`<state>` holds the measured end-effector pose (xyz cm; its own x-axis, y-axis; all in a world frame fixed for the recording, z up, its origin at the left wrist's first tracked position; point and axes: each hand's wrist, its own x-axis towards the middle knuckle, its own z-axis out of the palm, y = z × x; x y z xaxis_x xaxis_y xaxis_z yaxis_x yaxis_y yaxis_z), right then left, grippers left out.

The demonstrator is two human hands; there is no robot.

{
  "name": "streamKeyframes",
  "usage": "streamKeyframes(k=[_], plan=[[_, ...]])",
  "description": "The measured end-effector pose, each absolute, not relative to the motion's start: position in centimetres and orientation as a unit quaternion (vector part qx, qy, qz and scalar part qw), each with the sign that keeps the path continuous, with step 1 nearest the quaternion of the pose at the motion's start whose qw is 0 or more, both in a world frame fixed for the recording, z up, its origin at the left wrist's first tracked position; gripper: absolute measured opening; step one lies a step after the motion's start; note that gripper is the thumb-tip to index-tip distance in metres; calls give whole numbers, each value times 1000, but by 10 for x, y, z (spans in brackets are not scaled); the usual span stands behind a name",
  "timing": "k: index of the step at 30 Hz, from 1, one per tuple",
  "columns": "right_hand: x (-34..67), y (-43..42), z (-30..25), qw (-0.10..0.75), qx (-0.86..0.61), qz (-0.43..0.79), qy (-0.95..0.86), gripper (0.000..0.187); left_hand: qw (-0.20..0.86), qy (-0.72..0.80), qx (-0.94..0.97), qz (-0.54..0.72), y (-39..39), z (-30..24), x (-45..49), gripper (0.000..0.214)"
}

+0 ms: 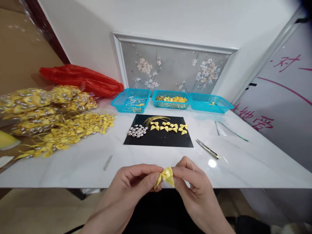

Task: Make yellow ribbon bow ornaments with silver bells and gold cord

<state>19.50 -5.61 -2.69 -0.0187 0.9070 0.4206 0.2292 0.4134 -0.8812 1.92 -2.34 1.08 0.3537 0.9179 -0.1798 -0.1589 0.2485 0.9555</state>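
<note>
Both hands meet at the near edge of the white table (73, 165), pinching one small yellow ribbon bow (166, 175) between them. My left hand (133, 185) grips the bow's left side with thumb and fingers closed. My right hand (195, 185) pinches its right side. Beyond the hands lies a black mat (158, 139) carrying a cluster of silver beads (137, 131), several yellow bows (169, 127) and a bundle of thin gold wires (156, 119).
Small snips (207, 149) lie right of the mat. Three blue baskets (131, 100) stand along the back wall. Piles of finished yellow bow pieces (63, 130) and bagged ones (29, 104) fill the left side, with a red plastic bag (80, 78) behind. A whiteboard (280, 97) leans at right.
</note>
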Motion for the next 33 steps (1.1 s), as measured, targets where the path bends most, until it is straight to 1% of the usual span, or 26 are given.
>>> streamKeyframes(k=[3,6,13,18,24,29,33], plan=[[197,-57,-25,525,-450,323,-646,25,650,429,496,383,-23,10,18,15],[198,-56,-25,519,-452,336,-643,24,650,431,500,377,-21,9,17,15],[196,-54,-25,539,-432,377,-617,21,710,399,444,372,-22,7,19,17],[198,-55,-25,535,-427,383,-620,21,738,387,422,357,-24,11,20,18],[200,-57,-21,505,-437,389,-635,23,694,415,449,380,-26,12,20,18],[202,-59,-17,488,-442,407,-633,26,651,440,502,361,-24,10,17,16],[203,-59,-15,480,-442,407,-639,25,639,452,516,348,-21,9,15,17]])
